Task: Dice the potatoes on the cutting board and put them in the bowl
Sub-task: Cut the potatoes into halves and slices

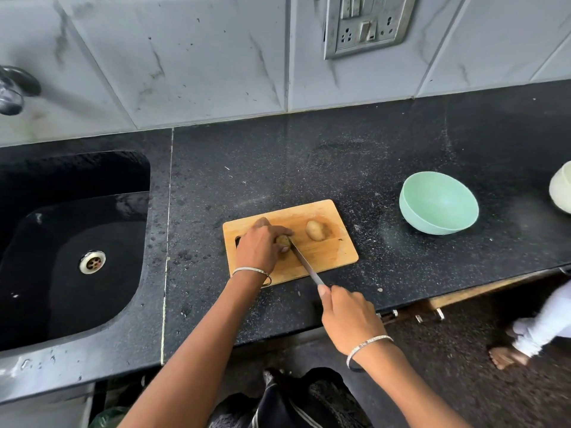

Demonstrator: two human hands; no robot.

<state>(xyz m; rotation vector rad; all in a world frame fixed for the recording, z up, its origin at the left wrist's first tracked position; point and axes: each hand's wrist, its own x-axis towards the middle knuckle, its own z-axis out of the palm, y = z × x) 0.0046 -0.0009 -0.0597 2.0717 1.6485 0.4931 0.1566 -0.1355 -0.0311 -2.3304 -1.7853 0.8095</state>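
- One potato (282, 240) is pinned to the wooden cutting board (324, 251) by the curled fingers of the left hand (259, 247)
- A knife (304, 262) is gripped by the right hand (347, 315), its blade against that potato
- A second potato (315, 230) lies apart on the board
- A green bowl (438, 202) is set well right on the black counter (340, 162)

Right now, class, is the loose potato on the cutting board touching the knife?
Apart. The head view shows bare cutting board between the loose potato and the knife, whose blade is at the other potato.
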